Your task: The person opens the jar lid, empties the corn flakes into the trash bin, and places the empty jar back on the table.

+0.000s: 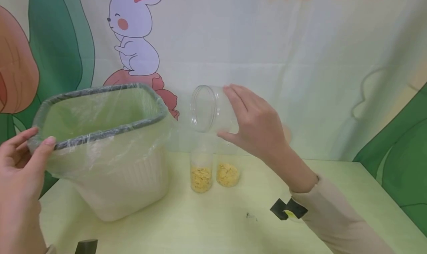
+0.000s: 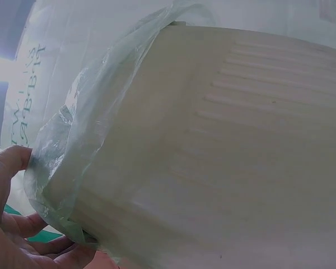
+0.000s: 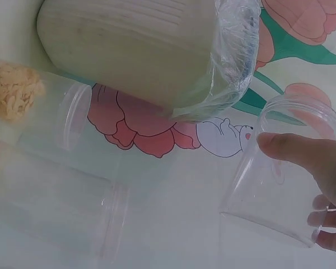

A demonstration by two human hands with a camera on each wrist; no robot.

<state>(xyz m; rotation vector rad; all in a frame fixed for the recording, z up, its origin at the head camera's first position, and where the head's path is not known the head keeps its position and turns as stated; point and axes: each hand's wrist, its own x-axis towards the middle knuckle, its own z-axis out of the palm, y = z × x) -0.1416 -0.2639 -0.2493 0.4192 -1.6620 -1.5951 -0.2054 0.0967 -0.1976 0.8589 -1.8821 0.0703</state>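
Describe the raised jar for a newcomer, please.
Find the big lined bin. In the head view, right of it, the right hand grips a clear jar tipped sideways. Unlike the two jars on the table, it holds no yellow flakes.

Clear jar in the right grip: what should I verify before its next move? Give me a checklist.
1. Right grip on the clear jar: ok, holding it on its side.
2. Inside of the clear jar: ok, nothing visible in it.
3. Clear jar over the bin: not ok, it is right of the bin in the head view.
4. Left grip on the bin rim: ok, at its left end.
5. Liner over the rim: ok, hanging outside.
6. Left flake jar and right flake jar: ok, both upright.
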